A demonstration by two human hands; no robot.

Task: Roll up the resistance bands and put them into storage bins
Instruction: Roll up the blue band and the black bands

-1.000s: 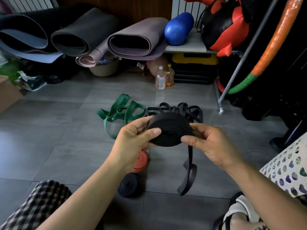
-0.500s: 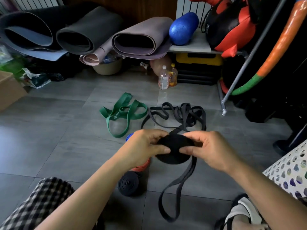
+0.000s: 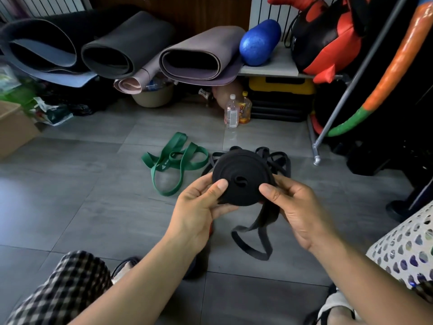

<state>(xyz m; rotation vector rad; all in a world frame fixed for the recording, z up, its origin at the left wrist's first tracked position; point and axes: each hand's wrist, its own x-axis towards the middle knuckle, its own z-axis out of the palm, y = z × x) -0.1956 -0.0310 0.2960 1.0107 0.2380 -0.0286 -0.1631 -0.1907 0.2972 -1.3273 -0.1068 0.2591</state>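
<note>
Against the far wall, starting at the left edge of the grey tiled floor (image 3: 70, 195), a cardboard box (image 3: 14, 127) sits below a row of rolled exercise mats: a black-and-blue mat (image 3: 39, 43), a dark grey mat (image 3: 121, 43), a small pink mat (image 3: 133, 83) and a mauve mat (image 3: 201, 57). Right of them a blue foam roller (image 3: 260, 42) rests on a low shelf (image 3: 269, 66) beside a red-and-black bag (image 3: 328, 38). Two plastic bottles (image 3: 231, 112) stand on the floor below.

Mid-floor, a green resistance band (image 3: 173, 163) lies loose in loops. Just to its right a tangle of loose black bands (image 3: 278, 158) is partly hidden behind the held roll.

Nearer the camera, a checked trouser leg (image 3: 63, 289) shows at the lower left. Both hands are raised above the floor, close together, sharing a black resistance band (image 3: 242, 179) wound into a flat coil. The left hand (image 3: 196, 212) grips the coil's left edge, thumb pressed on its face and fingers behind it. The right hand (image 3: 297, 207) grips the right edge the same way, thumb on the face, fingers curled behind. The band's unrolled tail (image 3: 255, 240) hangs from under the coil by the right palm and ends in a loop; whether it touches the floor I cannot tell. At the lower right edge stands a white perforated bin (image 3: 405, 249), well apart from the coil.
</note>
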